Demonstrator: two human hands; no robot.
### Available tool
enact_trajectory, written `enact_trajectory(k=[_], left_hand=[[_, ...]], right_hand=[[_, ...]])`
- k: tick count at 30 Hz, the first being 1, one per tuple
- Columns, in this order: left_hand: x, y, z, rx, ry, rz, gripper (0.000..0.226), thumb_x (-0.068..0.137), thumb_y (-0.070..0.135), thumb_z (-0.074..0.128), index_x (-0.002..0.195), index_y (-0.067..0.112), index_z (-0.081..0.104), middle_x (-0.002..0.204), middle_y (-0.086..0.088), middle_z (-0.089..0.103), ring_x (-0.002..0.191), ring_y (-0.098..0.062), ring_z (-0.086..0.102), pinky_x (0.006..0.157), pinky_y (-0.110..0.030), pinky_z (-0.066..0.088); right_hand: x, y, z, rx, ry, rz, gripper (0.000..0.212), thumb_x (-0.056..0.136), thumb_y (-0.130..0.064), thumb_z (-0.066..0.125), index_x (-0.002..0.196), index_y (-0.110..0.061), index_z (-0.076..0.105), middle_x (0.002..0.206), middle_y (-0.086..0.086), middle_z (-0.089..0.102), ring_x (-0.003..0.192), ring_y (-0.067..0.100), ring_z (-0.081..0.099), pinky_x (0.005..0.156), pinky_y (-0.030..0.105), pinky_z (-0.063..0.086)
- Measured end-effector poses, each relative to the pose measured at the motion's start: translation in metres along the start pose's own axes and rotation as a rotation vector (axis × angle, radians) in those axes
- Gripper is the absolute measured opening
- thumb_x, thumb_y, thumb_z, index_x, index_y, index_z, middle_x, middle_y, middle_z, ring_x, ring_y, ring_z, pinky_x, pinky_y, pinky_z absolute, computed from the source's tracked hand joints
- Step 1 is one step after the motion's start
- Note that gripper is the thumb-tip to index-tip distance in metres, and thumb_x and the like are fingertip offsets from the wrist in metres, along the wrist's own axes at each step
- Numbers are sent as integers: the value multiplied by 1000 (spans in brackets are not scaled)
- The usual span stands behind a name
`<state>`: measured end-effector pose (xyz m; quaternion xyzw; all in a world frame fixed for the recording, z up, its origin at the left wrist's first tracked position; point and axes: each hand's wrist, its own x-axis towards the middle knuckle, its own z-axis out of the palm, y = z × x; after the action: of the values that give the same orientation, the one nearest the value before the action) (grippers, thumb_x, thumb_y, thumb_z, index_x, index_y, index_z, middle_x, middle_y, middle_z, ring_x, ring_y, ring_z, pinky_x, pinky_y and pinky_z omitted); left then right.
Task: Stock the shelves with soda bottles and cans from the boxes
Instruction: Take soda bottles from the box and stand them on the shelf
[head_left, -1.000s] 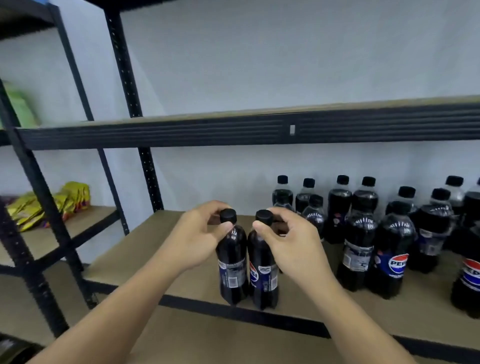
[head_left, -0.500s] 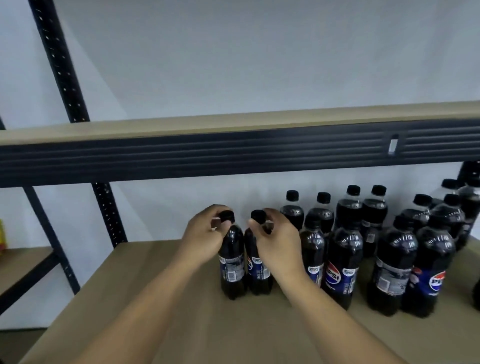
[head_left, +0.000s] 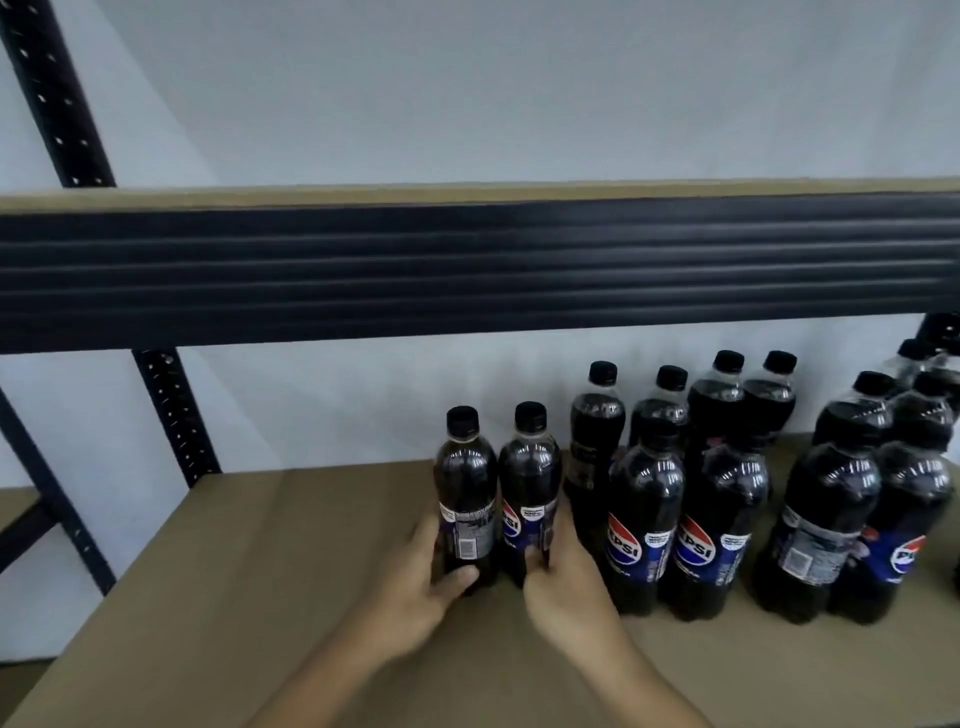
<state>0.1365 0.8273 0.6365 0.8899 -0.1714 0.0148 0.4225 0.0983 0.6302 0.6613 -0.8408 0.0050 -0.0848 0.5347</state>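
At the bottom middle of the frame two bare forearms reach up and forward onto the brown shelf (head_left: 208, 597). The left hand (head_left: 431, 582) is curled round the foot of the left bottle (head_left: 465, 499), with the thumb laid across the front near the base and the fingers wrapped round the bottle's left side. The right hand (head_left: 561, 587) grips the foot of the right bottle (head_left: 530, 493) in the same way, its thumb on the front and its fingers round the right side.

Both bottles stand upright on the shelf, just left of the frame's centre, touching or nearly touching each other. They are dark cola bottles with black caps. The left one shows a barcode label, and the right one shows part of a red, white and blue logo.

Just to the right stands the front row (head_left: 722, 525) of the same kind of bottles, also upright, two close together and then two more near the right edge of the frame. Behind them the back row (head_left: 597, 431) runs along the rear of the shelf, partly hidden by the front bottles.

Left of the held pair the shelf board is bare brown. A black punched post (head_left: 171, 415) rises at the shelf's far left corner. Above, a wide black ribbed beam (head_left: 467, 270) crosses the whole frame under the next board up. Behind everything is a pale wall (head_left: 519, 93).
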Motion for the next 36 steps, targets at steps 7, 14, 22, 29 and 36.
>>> enact_trajectory(k=[7,14,22,29,36], left_hand=[[24,-11,12,-1,137,-79,36,91,27,76,121,29,57,95,12,66,80,1,59,69,-11,43],[68,-18,12,55,234,-114,34,94,31,71,125,22,58,104,5,72,92,-16,67,67,-21,40],[85,-15,13,161,229,-103,45,99,39,63,141,24,54,115,1,74,104,-23,69,72,-21,37],[51,-10,23,133,141,-166,58,91,38,64,145,30,45,121,7,68,109,-21,66,91,-32,52],[-12,17,43,394,64,-190,31,94,27,62,122,14,64,115,-8,70,104,-28,65,87,-32,50]], right_hand=[[20,10,18,-59,128,37,56,102,-14,52,153,-28,34,135,-5,63,129,20,56,95,15,34],[62,10,34,-124,106,105,70,104,-30,50,162,-28,12,155,3,47,141,26,44,111,27,32],[70,14,32,-175,-36,148,77,106,-32,45,163,-23,-6,165,2,28,151,24,28,118,26,20],[40,34,25,-394,-203,-70,75,101,-10,44,162,-8,2,170,9,2,157,17,2,119,16,1],[-6,46,-2,-608,-389,-283,56,103,-16,40,157,-9,32,162,10,33,151,28,25,125,32,14]])
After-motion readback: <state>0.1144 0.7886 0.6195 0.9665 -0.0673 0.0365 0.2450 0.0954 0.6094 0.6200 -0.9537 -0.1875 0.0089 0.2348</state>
